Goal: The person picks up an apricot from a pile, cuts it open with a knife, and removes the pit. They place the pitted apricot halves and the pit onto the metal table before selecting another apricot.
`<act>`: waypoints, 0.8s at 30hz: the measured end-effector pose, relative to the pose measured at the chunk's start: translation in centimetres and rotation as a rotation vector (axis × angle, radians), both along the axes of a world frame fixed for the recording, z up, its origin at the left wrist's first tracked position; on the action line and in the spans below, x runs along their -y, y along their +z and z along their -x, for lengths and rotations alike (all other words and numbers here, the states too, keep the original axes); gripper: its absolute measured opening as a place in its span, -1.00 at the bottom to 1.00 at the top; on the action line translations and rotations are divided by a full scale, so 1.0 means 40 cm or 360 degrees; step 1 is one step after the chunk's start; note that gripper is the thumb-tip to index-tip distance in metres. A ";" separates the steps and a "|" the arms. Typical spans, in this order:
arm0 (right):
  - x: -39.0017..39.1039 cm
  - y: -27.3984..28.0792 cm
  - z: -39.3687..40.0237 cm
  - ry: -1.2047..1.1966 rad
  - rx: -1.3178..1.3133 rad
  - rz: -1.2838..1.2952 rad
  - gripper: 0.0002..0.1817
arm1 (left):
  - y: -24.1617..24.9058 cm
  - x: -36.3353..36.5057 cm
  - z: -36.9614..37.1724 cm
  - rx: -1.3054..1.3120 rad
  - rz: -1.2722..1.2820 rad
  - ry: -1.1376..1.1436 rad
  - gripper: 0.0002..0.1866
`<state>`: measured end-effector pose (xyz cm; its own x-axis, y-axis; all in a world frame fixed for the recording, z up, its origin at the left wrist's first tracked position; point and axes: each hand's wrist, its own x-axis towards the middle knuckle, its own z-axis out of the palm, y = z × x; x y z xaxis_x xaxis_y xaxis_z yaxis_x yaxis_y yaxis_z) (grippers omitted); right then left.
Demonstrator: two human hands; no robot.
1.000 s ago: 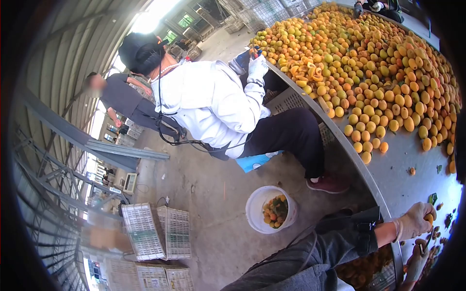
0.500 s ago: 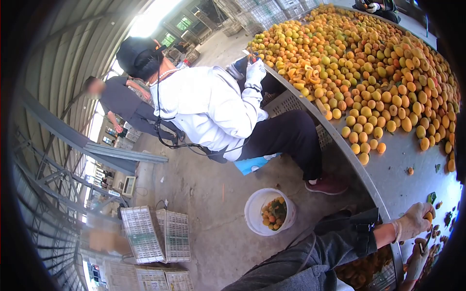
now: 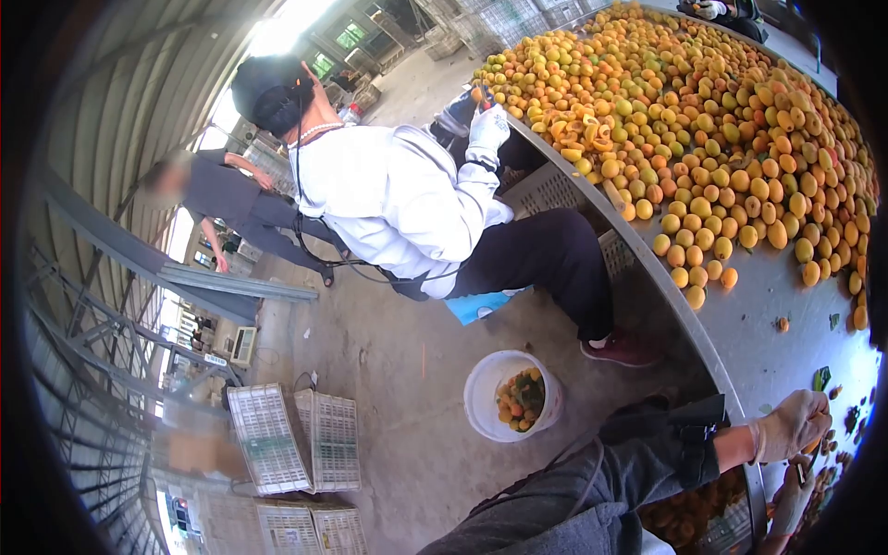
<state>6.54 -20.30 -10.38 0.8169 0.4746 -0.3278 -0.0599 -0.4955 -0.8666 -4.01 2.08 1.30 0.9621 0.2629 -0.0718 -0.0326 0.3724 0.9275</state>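
Observation:
At the lower right, my left hand [image 3: 793, 425], in a pale glove, is closed around an orange-yellow fruit [image 3: 812, 446], which is mostly hidden by the fingers. Just below it my right hand [image 3: 791, 499], also gloved, grips a small knife-like tool [image 3: 802, 474] close to the fruit. Both hands are over the metal table [image 3: 740, 342] near its edge. Small dark pieces and a green leaf [image 3: 821, 378] lie beside them. A large heap of orange and yellow fruit [image 3: 703, 129] covers the table's far part.
A seated co-worker [image 3: 388, 194] in white holds something at the table edge. Another person [image 3: 227, 199] stands behind. On the floor are a white bucket [image 3: 481, 407] with fruit and plastic crates [image 3: 268, 435]. Fruit [image 3: 698, 513] also lies below the table edge near my arm.
My left hand has turned slightly, and its fingers now cover more of the fruit. The tool in my right hand has shifted. The standing person has moved a little and leans differently.

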 end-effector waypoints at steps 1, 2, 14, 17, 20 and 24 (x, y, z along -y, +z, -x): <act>-0.006 0.007 0.004 -0.0014 0.0014 -0.0010 -0.83 | 0.007 -0.003 0.004 -0.0037 -0.0041 -0.0034 -0.76; -0.009 0.011 0.006 -0.0005 0.0015 -0.0002 -0.83 | 0.006 -0.003 0.004 -0.0036 -0.0033 -0.0026 -0.76; 0.018 -0.057 -0.020 -0.0112 -0.0017 -0.0003 -0.74 | -0.007 -0.009 -0.004 -0.0163 -0.0008 0.0130 -0.74; 0.018 -0.056 -0.020 -0.0216 -0.0047 0.0102 -0.70 | -0.007 -0.010 -0.003 -0.0194 0.0019 0.0123 -0.78; 0.002 -0.016 -0.006 -0.0111 -0.0082 0.0076 -0.74 | -0.009 -0.004 -0.005 -0.0162 0.0170 0.0112 -0.90; 0.001 -0.008 0.000 0.0039 0.0020 0.0027 -0.81 | -0.029 0.006 -0.022 -0.0114 0.0126 0.0154 -0.79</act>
